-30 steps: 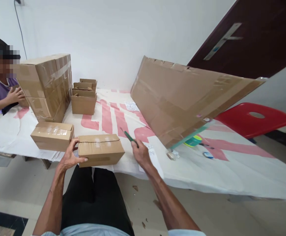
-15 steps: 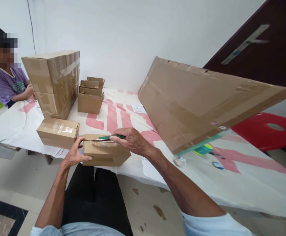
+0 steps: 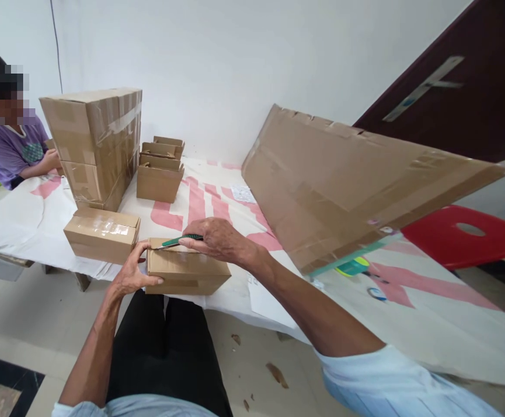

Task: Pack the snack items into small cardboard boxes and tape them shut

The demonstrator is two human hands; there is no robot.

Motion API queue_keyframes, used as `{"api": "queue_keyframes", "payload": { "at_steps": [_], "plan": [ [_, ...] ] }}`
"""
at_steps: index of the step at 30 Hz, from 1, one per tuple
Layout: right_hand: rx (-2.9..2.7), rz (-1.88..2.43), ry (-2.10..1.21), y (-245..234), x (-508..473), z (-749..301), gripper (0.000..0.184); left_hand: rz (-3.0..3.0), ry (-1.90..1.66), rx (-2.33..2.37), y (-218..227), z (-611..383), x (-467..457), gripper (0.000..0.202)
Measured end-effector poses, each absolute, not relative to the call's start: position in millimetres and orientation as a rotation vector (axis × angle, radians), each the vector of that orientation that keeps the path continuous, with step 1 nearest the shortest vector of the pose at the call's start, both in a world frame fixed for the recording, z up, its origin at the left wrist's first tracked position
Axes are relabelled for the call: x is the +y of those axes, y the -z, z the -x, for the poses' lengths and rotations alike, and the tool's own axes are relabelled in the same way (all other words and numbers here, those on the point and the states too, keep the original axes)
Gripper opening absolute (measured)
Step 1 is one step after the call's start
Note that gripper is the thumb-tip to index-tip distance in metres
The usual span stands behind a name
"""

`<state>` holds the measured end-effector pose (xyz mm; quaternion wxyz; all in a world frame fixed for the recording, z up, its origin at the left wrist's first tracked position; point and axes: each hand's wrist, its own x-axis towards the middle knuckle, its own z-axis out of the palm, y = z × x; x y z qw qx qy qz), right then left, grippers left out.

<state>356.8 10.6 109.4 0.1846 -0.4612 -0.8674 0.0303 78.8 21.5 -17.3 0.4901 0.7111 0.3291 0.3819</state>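
A small taped cardboard box (image 3: 187,271) lies at the near edge of the table. My left hand (image 3: 131,274) grips its left end, thumb on the front and fingers over the top corner. My right hand (image 3: 216,238) is closed round a green-handled cutter (image 3: 179,240) and holds it over the box's top, with the blade tip at the top left corner of the box near my left fingers.
A second small sealed box (image 3: 102,233) lies to the left, with a big taped carton (image 3: 96,145) and open small boxes (image 3: 160,171) behind. A large flat cardboard sheet (image 3: 357,185) leans at the right over tape rolls (image 3: 352,267). Another person (image 3: 9,145) sits far left.
My right hand has brought the cutter from the table right of the box onto the box's top, then slid it left towards the corner. My left hand stayed on the box.
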Motion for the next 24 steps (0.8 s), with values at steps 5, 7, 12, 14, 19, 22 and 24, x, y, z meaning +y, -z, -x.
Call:
{"api": "queue_keyframes", "payload": {
  "at_steps": [5,7,12,14,19,22,24],
  "plan": [
    [-2.596,1.45,-0.125,-128,7,-363,0.037,-1.746,-0.927,0.801,21,-78,25,0.081],
    [-2.627,1.496,-0.117,-133,4,-370,0.037,-1.756,-0.928,0.799,22,-77,27,0.081],
    [-2.57,1.613,-0.027,-129,-8,-408,0.043,-1.766,-0.909,0.799,22,-76,29,0.082],
    [-2.535,1.659,0.004,-125,-16,-426,0.044,-1.761,-0.919,0.803,21,-77,29,0.082],
    [-2.45,1.619,-0.003,-123,-35,-443,0.04,-1.747,-0.924,0.787,17,-78,28,0.08],
    [-2.37,1.51,-0.027,-127,-36,-432,0.04,-1.754,-0.904,0.789,14,-77,27,0.083],
    [-2.349,1.434,-0.06,-128,-31,-421,0.04,-1.758,-0.897,0.784,14,-76,27,0.084]
  ]
}}
